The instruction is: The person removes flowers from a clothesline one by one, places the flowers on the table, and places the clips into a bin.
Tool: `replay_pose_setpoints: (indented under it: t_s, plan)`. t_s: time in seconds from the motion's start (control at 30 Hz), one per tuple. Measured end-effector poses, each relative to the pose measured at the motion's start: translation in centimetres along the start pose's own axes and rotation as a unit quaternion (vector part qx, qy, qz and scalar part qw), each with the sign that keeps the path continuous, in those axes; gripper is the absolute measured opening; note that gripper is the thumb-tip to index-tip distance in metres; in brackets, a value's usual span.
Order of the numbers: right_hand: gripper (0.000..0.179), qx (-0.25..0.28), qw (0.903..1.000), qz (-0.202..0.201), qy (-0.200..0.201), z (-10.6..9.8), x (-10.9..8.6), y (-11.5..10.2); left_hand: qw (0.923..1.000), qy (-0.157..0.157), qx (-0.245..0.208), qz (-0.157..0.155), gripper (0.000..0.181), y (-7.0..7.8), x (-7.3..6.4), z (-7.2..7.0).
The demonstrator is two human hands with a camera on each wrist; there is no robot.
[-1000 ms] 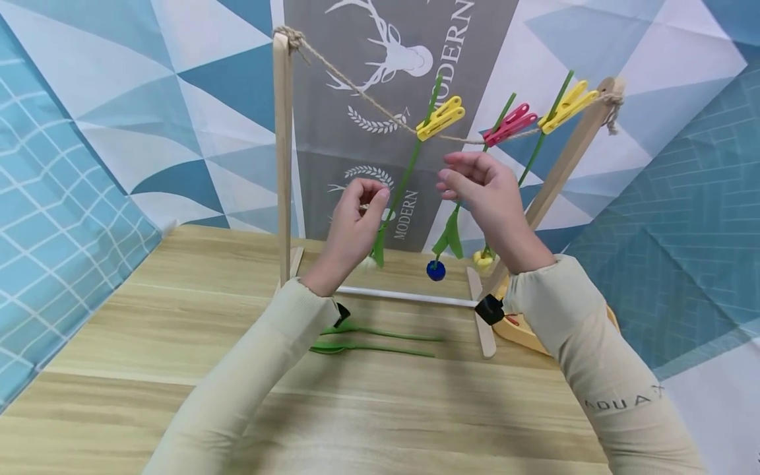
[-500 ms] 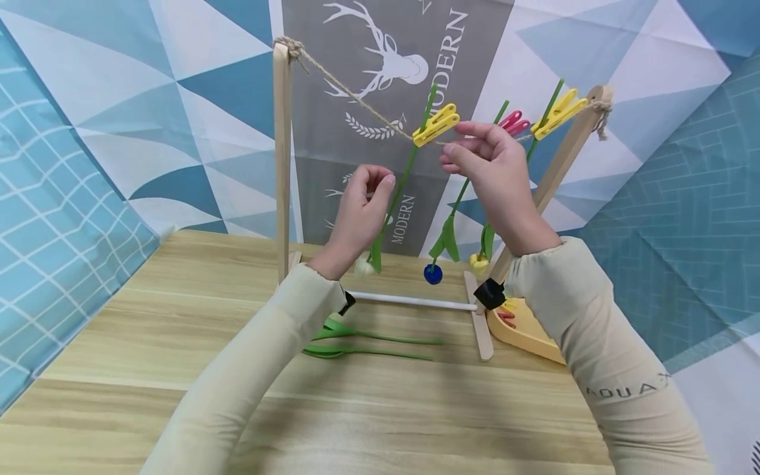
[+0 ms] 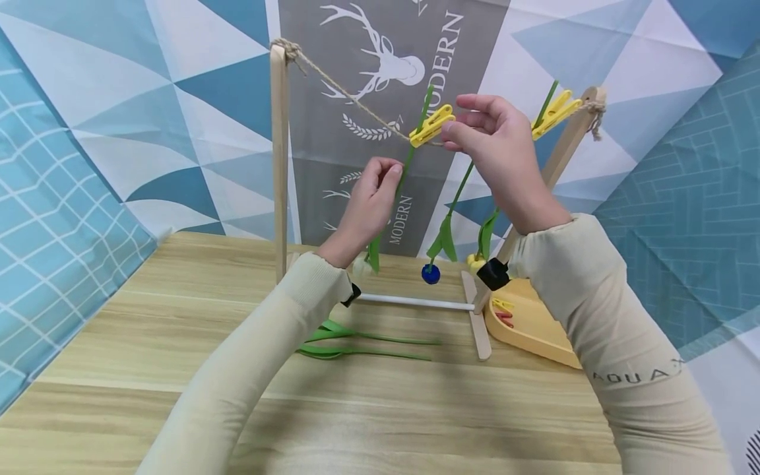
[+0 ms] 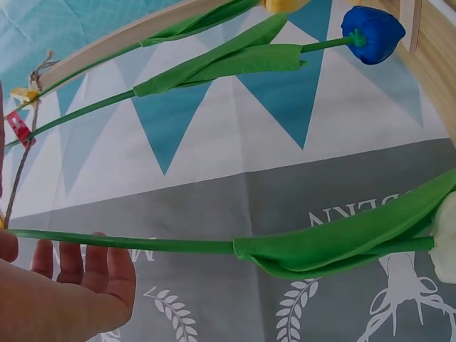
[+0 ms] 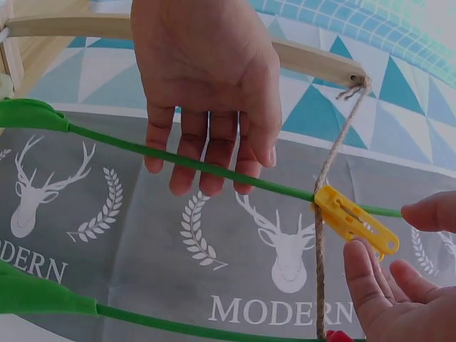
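From the rope (image 3: 350, 95) hang three artificial tulips, head down, each held by a clothespin. My left hand (image 3: 369, 201) is at the green stem (image 4: 164, 244) of the white tulip (image 3: 361, 266), its fingers passing behind the stem and its thumb apart from it. Beside the yellow clothespin (image 5: 356, 221) on that stem is my right hand (image 3: 501, 148), thumb and fingertips spread around its handle end. Whether they touch the clothespin, I cannot tell. The blue tulip (image 3: 430, 274) hangs to the right; in the head view my right hand hides its red clothespin (image 4: 19, 128).
Wooden posts (image 3: 279, 165) carry the rope, joined low down by a white rod (image 3: 415, 302). Two green-stemmed flowers (image 3: 368, 353) lie on the table (image 3: 178, 396), partly behind the left sleeve. A yellow tray (image 3: 534, 340) with clothespins stands at right. Another yellow clothespin (image 3: 557, 115) holds the yellow tulip.
My left hand has risen and moved right to the white tulip's stem. My right hand has gone up to the yellow clothespin, now covering the red one in the head view.
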State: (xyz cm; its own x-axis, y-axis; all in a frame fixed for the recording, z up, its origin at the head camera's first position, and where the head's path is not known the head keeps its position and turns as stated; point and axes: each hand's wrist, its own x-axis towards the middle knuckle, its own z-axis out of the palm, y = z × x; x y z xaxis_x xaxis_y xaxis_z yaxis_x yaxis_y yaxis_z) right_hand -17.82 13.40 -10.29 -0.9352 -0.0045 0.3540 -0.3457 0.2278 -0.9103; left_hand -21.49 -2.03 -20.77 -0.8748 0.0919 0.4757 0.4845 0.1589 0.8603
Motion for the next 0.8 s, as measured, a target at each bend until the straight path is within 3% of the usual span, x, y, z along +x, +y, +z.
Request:
replay_pose_setpoints:
  t_s: [0.17, 0.3, 0.6, 0.8]
  plan:
    - [0.048, -0.046, 0.9986, 0.015, -0.022, -0.3, 0.4, -0.1, 0.9997, -0.016, -0.017, 0.002, 0.028, 0.1, 0.2, 0.2]
    - [0.052, -0.064, 0.9968, 0.029, -0.038, -0.2, 0.8, -0.2, 0.9994, -0.024, -0.02, -0.015, 0.031, 0.2, 0.2, 0.4]
    - [0.049, -0.043, 0.9972, 0.045, -0.042, -0.1, 1.2, -0.6, 0.9976, -0.043, -0.047, -0.027, 0.028, 0.5, 0.1, 0.9]
    - [0.043, -0.027, 0.9978, 0.043, -0.042, -0.3, 1.4, -0.6, 0.9977, -0.056, -0.022, -0.031, 0.031, 0.5, 0.0, 1.0]
